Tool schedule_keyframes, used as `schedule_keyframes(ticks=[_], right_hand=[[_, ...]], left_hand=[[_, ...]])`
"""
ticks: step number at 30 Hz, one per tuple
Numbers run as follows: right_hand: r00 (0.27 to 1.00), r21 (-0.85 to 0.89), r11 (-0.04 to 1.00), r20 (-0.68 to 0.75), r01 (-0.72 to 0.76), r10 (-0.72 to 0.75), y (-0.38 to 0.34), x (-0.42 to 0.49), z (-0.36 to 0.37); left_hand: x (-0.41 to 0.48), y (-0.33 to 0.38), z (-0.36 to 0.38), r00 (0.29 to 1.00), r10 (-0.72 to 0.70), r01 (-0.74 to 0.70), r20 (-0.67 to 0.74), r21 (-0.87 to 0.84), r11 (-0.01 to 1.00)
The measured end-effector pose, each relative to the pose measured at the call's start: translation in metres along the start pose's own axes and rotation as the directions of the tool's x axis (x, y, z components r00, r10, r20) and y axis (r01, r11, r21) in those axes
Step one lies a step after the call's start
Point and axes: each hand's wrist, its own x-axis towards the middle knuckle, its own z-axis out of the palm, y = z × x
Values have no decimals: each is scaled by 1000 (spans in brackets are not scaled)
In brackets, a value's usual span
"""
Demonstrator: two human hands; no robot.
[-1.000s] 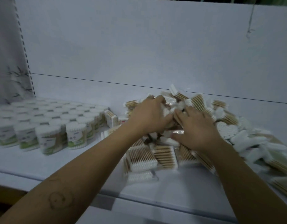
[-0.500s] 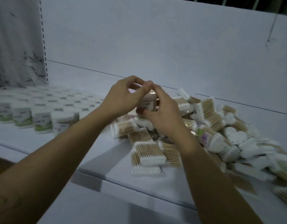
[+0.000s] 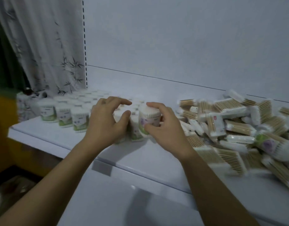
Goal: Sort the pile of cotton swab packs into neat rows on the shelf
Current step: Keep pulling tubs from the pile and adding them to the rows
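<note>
Left of the fingers, rows of tubs [image 3: 64, 115] stand upright on the shelf [image 3: 47, 136], labels facing out; the left hand [image 3: 106, 123] arches at the row's end, fingers [image 3: 122, 101] half curled with a gap to the thumb (whether they touch a tub I cannot tell), probably to steady neighbours; the right hand [image 3: 168, 129] grips a round tub [image 3: 148, 119], thumb on its label, forefinger over the top, just beside the row; right of it lies the pile of packs [image 3: 230, 128].

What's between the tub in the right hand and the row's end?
Nothing visible. The right hand holds the tub beside the last tub of the row. The left hand is curled further left, clear of that spot. The pile lies to the right.
</note>
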Motion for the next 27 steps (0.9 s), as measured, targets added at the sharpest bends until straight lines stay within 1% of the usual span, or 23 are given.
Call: schedule_keyframes(ticks=[2, 4, 6, 10, 12, 14, 16, 19, 22, 27], right_hand=[[1000, -31, 999, -18, 9, -10, 3, -5, 18], [998, -7, 1000, -60, 17, -18, 6, -11, 34], [995, -15, 999, -94, 39, -40, 12, -18, 47], [986, -198, 974, -107, 107, -130, 21, -31, 63], [986, -297, 950, -98, 102, -137, 23, -32, 62], [986, -340, 936, -103, 91, -133, 26, -32, 60], [979, -350, 931, -131, 102, -157, 27, -33, 59], [964, -314, 939, -172, 143, -205, 26, -34, 56], [972, -247, 963, -179, 105, -152, 24, -36, 54], [982, -257, 964, -154, 69, -112, 24, -34, 56]], left_hand=[[-6, -16, -6, 998, 69, -68, -1, 147, 987], [-11, -29, -6, 991, 125, -132, 44, 265, 955], [-16, -40, -1, 984, 157, -176, 86, 315, 933], [-27, -56, 9, 977, 180, -208, 119, 306, 929], [-28, -57, 10, 962, 217, -259, 164, 320, 911], [-28, -56, 9, 952, 222, -283, 211, 329, 901], [-28, -58, 10, 948, 223, -287, 227, 309, 907], [-29, -60, 13, 936, 259, -324, 237, 301, 897], [-29, -61, 11, 925, 285, -352, 251, 288, 891], [-29, -58, 8, 912, 309, -371, 269, 224, 901]])
